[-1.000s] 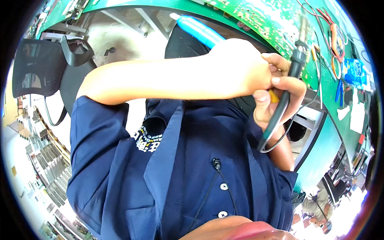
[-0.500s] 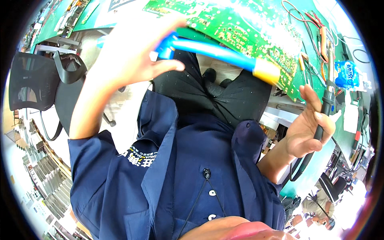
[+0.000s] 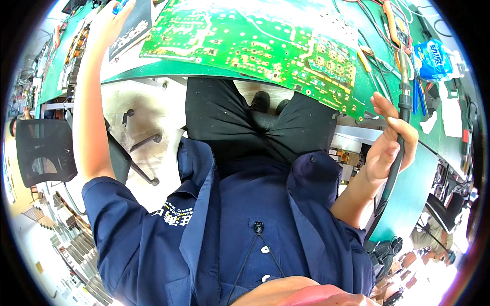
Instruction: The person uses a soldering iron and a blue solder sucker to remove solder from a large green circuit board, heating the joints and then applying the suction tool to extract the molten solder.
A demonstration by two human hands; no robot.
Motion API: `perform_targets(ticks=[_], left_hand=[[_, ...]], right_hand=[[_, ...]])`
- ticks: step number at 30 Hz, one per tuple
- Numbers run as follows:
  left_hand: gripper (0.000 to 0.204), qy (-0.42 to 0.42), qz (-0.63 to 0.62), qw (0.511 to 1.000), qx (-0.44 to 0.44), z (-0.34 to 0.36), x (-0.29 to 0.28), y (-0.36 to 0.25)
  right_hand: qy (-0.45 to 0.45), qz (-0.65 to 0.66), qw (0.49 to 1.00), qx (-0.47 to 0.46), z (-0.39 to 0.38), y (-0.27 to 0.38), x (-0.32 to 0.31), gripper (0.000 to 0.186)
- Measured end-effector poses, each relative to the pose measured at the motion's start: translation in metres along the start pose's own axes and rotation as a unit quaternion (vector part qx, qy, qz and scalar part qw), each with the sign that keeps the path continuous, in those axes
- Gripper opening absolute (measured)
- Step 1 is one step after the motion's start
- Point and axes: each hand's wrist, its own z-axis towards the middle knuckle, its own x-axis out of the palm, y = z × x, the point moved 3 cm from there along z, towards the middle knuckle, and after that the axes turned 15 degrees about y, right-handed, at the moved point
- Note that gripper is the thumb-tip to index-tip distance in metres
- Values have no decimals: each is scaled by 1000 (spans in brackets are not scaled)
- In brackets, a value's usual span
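Observation:
My right hand (image 3: 390,143) is closed round the dark handle of a soldering iron (image 3: 405,99), its metal end pointing away from me over the bench. A cable runs from the handle down past my wrist. Stretched out to the far left, my left hand (image 3: 109,19) is at the frame's upper edge, with a bit of a blue solder sucker (image 3: 120,6) showing at its fingers. Most of that tool is hidden or cut off. A large green circuit board (image 3: 245,48) lies on the bench in front of me, its near right corner overhanging the edge.
On the green bench (image 3: 122,75), right of the board, lie an orange-handled tool (image 3: 364,60), blue-handled pliers (image 3: 419,97), a blue packet (image 3: 433,60) and tangled leads. A dark printed sheet (image 3: 133,33) is at the left. A black chair (image 3: 45,151) stands left of me.
My left hand has swung from above my lap to the far left with the blue solder sucker, uncovering the board. My right hand still holds the soldering iron, nearly in place. The view has shifted somewhat.

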Motion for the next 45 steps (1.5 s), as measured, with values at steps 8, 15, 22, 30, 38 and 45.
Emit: perform_targets(ticks=[8, 15, 22, 30, 38, 45], left_hand=[[80, 21, 14, 997, -73, 38, 27, 9], [48, -77, -45, 988, 123, -34, -18, -61], [62, 1, -24, 959, 282, -111, -42, -180], [48, 45, -39, 958, 279, -150, -8, -203], [50, 148, -129, 928, 317, -189, 19, -233], [41, 154, -134, 933, 298, -198, 34, -225]], right_hand=[[-11, -27, 998, 47, -2, -12, -2, 45], [-30, -4, 997, 74, 6, -12, 1, 44], [-18, 118, 993, -2, 19, -21, -3, 49], [51, 160, 985, -23, 17, -2, 21, 50], [165, 243, 955, -42, 22, 12, 46, 74], [192, 263, 945, 18, 20, 18, 59, 81]])
